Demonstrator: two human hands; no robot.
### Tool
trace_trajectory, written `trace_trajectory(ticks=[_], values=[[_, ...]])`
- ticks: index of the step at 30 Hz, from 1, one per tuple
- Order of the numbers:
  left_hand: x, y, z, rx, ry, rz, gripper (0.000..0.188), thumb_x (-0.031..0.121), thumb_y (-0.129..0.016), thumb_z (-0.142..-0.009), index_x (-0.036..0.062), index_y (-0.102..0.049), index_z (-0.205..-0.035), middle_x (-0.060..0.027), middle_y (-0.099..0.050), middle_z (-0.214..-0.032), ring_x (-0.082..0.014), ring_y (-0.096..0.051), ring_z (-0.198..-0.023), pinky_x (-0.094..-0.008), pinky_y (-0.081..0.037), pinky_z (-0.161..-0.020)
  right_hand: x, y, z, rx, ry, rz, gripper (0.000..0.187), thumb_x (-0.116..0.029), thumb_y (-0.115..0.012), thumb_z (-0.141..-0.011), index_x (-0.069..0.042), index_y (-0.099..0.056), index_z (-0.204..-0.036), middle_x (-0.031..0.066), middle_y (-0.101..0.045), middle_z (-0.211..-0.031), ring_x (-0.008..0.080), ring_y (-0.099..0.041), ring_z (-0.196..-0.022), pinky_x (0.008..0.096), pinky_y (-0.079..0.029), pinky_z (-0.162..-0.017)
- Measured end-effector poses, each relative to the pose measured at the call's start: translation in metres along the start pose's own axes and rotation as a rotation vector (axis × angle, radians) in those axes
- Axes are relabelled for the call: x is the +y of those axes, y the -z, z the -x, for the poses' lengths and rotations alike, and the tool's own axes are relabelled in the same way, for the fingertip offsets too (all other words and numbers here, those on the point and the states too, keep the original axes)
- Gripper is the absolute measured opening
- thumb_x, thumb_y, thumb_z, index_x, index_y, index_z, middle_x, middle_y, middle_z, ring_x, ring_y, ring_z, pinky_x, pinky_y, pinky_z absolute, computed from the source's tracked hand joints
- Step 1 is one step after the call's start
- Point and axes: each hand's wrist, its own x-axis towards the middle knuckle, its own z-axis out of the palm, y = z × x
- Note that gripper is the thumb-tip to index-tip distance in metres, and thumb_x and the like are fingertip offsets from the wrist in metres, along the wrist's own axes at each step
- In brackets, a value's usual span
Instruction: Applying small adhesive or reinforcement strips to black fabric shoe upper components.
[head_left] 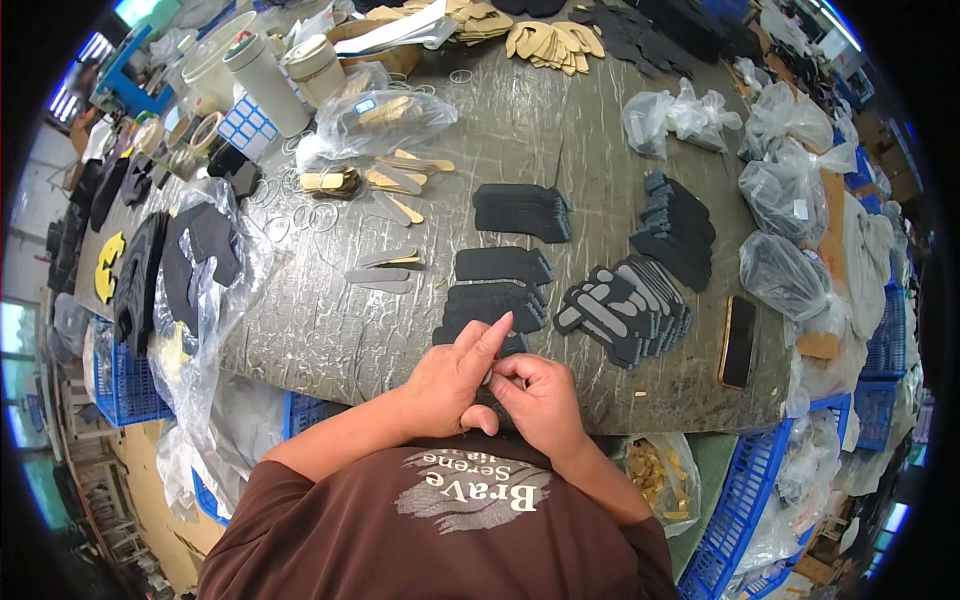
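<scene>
My left hand (455,385) is at the table's front edge, its fingers stretched out and its thumb apart. Closed in a pinch, my right hand (540,400) touches the left hand's fingers; whatever it may hold is hidden. Just beyond the hands are stacks of black fabric pieces (490,298) with blue-grey ends, the nearest partly covered by my left hand. Another black stack (520,210) lies farther off. To the right, a fanned pile of black pieces with grey patches (628,305) sits below a fanned black pile (680,235).
A phone (738,342) lies at the right. Grey and tan strips (385,280) and loose rubber bands (318,215) are on the left. Clear plastic bags (785,275) line the right edge. Blue crates (735,510) stand below the table, beside a bag of yellowish scraps (662,483).
</scene>
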Motion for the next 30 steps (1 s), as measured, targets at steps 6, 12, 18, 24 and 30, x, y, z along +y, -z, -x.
trace_trajectory(ticks=[6,12,18,24,30], values=[[0.000,-0.003,0.003,-0.029,-0.007,-0.027,0.111,0.077,-0.040,-0.072,-0.0038,-0.014,-0.143,-0.0213,-0.047,-0.111,-0.0358,-0.056,-0.068,-0.0397,-0.048,-0.056,-0.001,-0.004,0.003,0.007,-0.036,-0.039,0.004,0.000,-0.060,-0.080,0.000,-0.064,-0.078,0.0000,-0.059,-0.070,0.0032,-0.047,-0.059,0.0209,-0.036,-0.051],[0.005,0.006,0.006,0.097,0.411,0.786,0.051,0.038,-0.044,-0.096,0.0008,-0.043,-0.131,-0.0145,-0.053,-0.112,-0.0255,-0.058,-0.086,-0.0329,-0.049,-0.071,0.015,-0.004,0.002,-0.080,-0.178,-0.673,0.004,-0.005,-0.053,-0.087,-0.005,-0.055,-0.083,-0.0051,-0.048,-0.067,0.0022,-0.041,-0.058,0.0190,-0.034,-0.052],[0.012,0.029,-0.005,-0.003,-0.036,0.068,0.025,0.005,-0.071,-0.075,0.0074,-0.063,-0.099,-0.0093,-0.057,-0.102,-0.0228,-0.062,-0.074,-0.0272,-0.050,-0.064,0.009,0.002,0.002,-0.215,-0.192,-0.420,0.009,-0.006,-0.042,-0.091,-0.004,-0.051,-0.091,-0.0029,-0.048,-0.075,0.0032,-0.041,-0.063,0.0192,-0.034,-0.055],[-0.015,0.027,0.021,0.317,0.352,0.106,0.009,0.000,-0.068,-0.077,0.0012,-0.061,-0.081,-0.0040,-0.060,-0.074,-0.0112,-0.056,-0.068,-0.0234,-0.045,-0.063,0.020,0.029,-0.011,0.189,-0.113,-1.147,0.009,0.000,-0.036,-0.084,-0.007,-0.041,-0.080,0.0076,-0.055,-0.084,0.0102,-0.044,-0.061,0.0202,-0.033,-0.049],[-0.035,0.035,0.022,0.255,0.803,0.324,0.005,0.005,-0.065,-0.083,0.0010,-0.063,-0.081,0.0032,-0.059,-0.071,-0.0040,-0.049,-0.066,-0.0204,-0.041,-0.060,0.026,0.024,-0.009,0.164,0.452,0.489,0.011,-0.007,-0.060,-0.081,-0.009,-0.060,-0.092,0.0065,-0.053,-0.076,0.0184,-0.051,-0.055,0.0294,-0.041,-0.047]])
